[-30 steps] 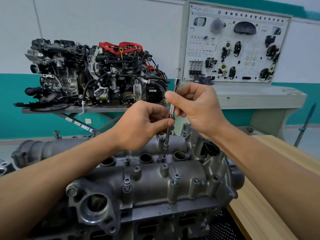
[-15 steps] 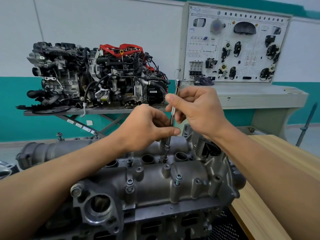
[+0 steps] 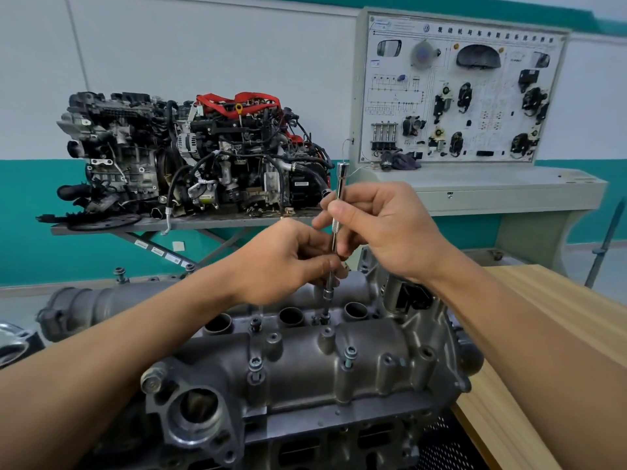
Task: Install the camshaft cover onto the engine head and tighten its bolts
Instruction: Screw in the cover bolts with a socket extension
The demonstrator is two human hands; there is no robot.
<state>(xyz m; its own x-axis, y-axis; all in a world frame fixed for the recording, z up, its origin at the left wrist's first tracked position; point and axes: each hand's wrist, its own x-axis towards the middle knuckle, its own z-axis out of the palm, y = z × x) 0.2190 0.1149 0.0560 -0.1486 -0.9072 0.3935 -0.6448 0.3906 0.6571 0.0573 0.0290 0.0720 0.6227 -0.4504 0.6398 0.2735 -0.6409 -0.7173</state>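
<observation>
At the far left, a wall (image 3: 203, 45) painted white above and teal below runs across the back of the room. In front of it, in the upper left of the frame, an assembled engine (image 3: 203, 157) with red hoses and black wiring sits on a grey lift table (image 3: 190, 222). Below that, at the left edge, lies a rounded grey casting (image 3: 84, 307).

The camshaft cover (image 3: 305, 361) fills the lower centre, seated on the engine head (image 3: 305, 446). Two bolts (image 3: 349, 356) stand proud along its near ridge, not screwed down.

Just above the cover, the left hand (image 3: 281, 262) pinches the lower shaft of a slim chrome driver (image 3: 340, 184) between thumb and fingertips. The driver stands nearly upright. Its socket end rests in the cover's middle valley, between two round wells; the bolt under it is mostly hidden. Right of centre, the right hand (image 3: 383, 232) curls round the knurled upper part of the same driver.

In the upper right, a white training board (image 3: 458, 93) carrying car electrical parts stands on a pale grey console (image 3: 509, 188). Below it, at the right edge, a light wooden bench top (image 3: 559, 334) runs beside the engine head.
</observation>
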